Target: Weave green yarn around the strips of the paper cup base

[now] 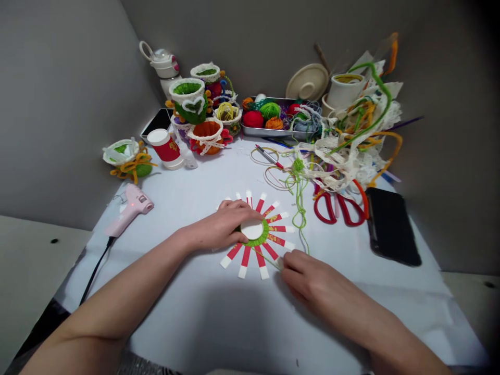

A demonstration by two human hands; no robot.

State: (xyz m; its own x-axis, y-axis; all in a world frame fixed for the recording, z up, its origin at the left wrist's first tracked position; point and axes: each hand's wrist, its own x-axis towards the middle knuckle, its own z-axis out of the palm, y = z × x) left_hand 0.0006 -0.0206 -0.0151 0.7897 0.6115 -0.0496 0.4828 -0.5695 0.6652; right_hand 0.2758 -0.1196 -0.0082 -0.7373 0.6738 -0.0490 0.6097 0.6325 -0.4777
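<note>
A paper cup cut into red-and-white strips (pixel 253 229) lies splayed flat like a sun on the white-covered table. Green yarn (pixel 262 238) is woven in a ring around its round white base. My left hand (pixel 229 223) grips the cup from the left, thumb at the near side of the base and fingers over the far strips, hiding that side. To the right, my right hand (pixel 304 275) pinches the taut yarn strand that runs from the ring. A loose tangle of the same green yarn (pixel 300 216) trails on the table beyond my right hand.
A pink glue gun (pixel 130 209) lies left. Red-handled scissors (pixel 339 208) and a black phone (pixel 394 225) lie right. Behind stand a red-white paper cup (pixel 167 149), several yarn-covered cups (pixel 206 136), a tray of yarn balls (pixel 281 130) and heaped lace (pixel 351 156).
</note>
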